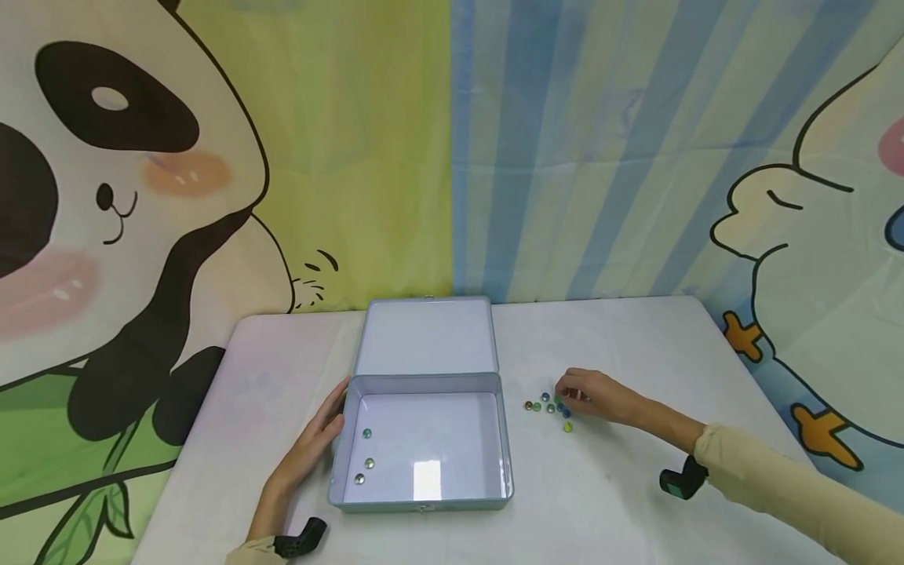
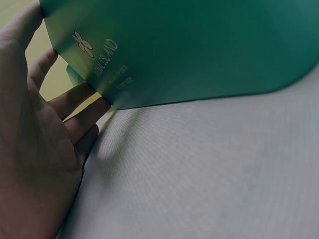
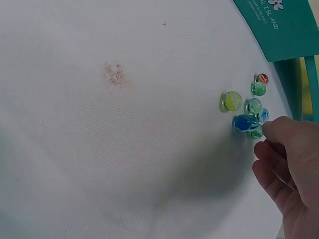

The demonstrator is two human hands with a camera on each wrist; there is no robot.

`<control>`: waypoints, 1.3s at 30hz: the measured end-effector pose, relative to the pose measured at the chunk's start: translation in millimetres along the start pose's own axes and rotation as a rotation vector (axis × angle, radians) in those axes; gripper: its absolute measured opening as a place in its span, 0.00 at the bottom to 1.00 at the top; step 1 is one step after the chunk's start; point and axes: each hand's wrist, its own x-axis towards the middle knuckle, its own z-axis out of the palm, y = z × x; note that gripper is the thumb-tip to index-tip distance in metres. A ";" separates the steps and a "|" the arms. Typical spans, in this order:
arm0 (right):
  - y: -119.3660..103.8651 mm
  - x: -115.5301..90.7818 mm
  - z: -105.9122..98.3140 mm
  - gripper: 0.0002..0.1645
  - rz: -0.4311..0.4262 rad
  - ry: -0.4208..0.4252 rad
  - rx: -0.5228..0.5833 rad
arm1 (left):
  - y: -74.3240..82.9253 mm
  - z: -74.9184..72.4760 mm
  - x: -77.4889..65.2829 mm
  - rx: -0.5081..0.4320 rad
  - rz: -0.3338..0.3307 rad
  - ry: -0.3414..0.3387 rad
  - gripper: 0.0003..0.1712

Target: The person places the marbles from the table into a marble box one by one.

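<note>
"Reading first: what can be made out?"

"'ISLAND' is printed in pale lettering (image 2: 105, 57) on the green outside of the box (image 1: 420, 507), and it is preceded by a word ending in 'AL'. A flower-like motif (image 2: 83, 44) is set beside it; the smaller lines are too blurred to be read."

"Where are the marbles to be found?"

"3 marbles (image 1: 369, 463) are contained in the box, towards its left side. The loose marbles (image 1: 551, 408) are clustered on the white tabletop (image 1: 621, 337), just right of the box; red, green, blue and yellow can be seen among them."

"And the lid (image 1: 427, 337)?"

"It is folded open on the far side."

"How is the left hand (image 1: 311, 443) placed?"

"It is rested against the box's left wall, its fingers loosely extended, with nothing grasped."

"The right hand (image 1: 589, 392)?"

"It is held at the cluster, fingers bent; whether a marble is pinched cannot be told. A yellow marble (image 1: 568, 427) is seen just beside it."
</note>
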 end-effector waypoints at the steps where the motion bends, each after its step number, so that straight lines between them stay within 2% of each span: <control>1: 0.9 0.6 1.4 0.09 0.004 0.005 -0.001 | -0.1 0.2 -0.1 0.000 0.001 0.000 0.34; 18: 2.0 15.5 9.2 0.09 0.105 -0.054 -0.081 | -0.2 0.6 -0.6 0.021 -0.014 0.005 0.34; 23: 3.3 16.8 8.2 0.10 0.110 -0.069 -0.082 | -1.0 0.8 0.0 0.011 -0.013 0.007 0.34; 27: 1.2 19.2 1.2 0.10 0.098 -0.049 -0.078 | -1.0 0.8 0.5 0.031 -0.016 0.007 0.34; 33: -15.9 29.6 -15.6 0.12 0.063 0.018 -0.027 | 0.2 1.4 0.7 0.031 -0.019 0.005 0.34; 39: -47.7 51.8 -29.1 0.09 -0.001 0.035 0.024 | -0.2 1.0 0.4 0.014 -0.015 0.011 0.34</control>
